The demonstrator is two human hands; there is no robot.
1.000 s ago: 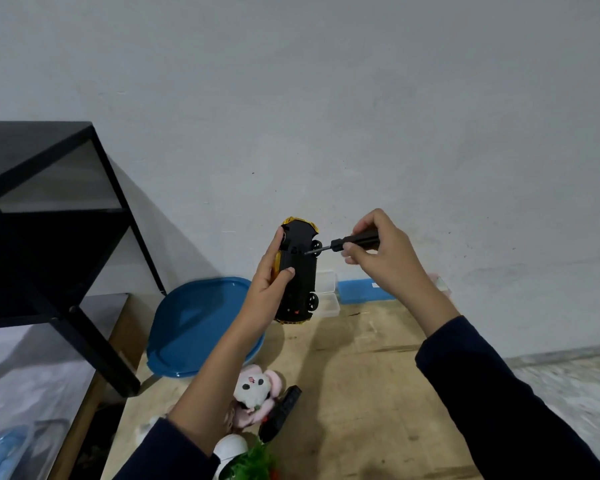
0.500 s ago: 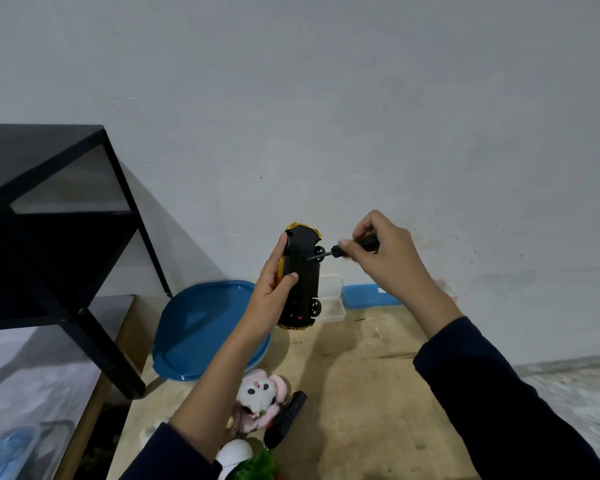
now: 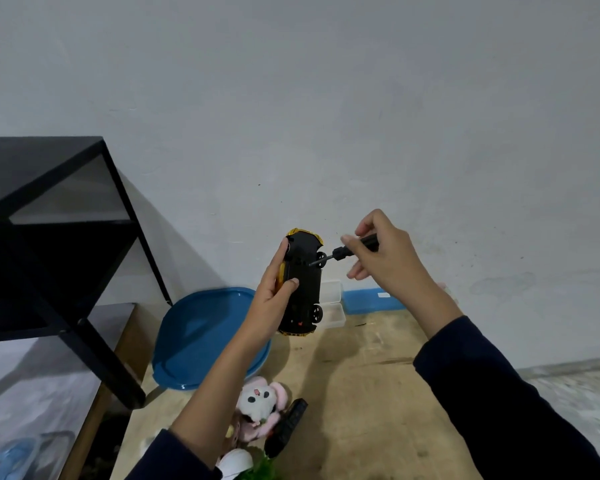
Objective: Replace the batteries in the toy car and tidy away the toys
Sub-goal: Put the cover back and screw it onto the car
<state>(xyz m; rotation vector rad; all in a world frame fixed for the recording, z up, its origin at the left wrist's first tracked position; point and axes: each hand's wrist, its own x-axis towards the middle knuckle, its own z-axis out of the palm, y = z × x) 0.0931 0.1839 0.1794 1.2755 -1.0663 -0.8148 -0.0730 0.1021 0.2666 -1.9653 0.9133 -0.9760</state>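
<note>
Two hands worked above the desk: the grip of the left hand wrapped the toy car, its long axis running twelve to six, while the right hand, at its three o'clock, pinched the screwdriver, tip on the underside.

car: black underside showing, yellow rim, on end, aloft | screwdriver: tip on underside, car's 2 o'clock | plush bunny: on table, car's 6 o'clock

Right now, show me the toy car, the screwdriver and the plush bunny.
toy car point(image 3: 303, 282), head view, black underside.
screwdriver point(image 3: 341, 252), head view, black collar beside the metal shaft.
plush bunny point(image 3: 257, 400), head view, white face.
</note>
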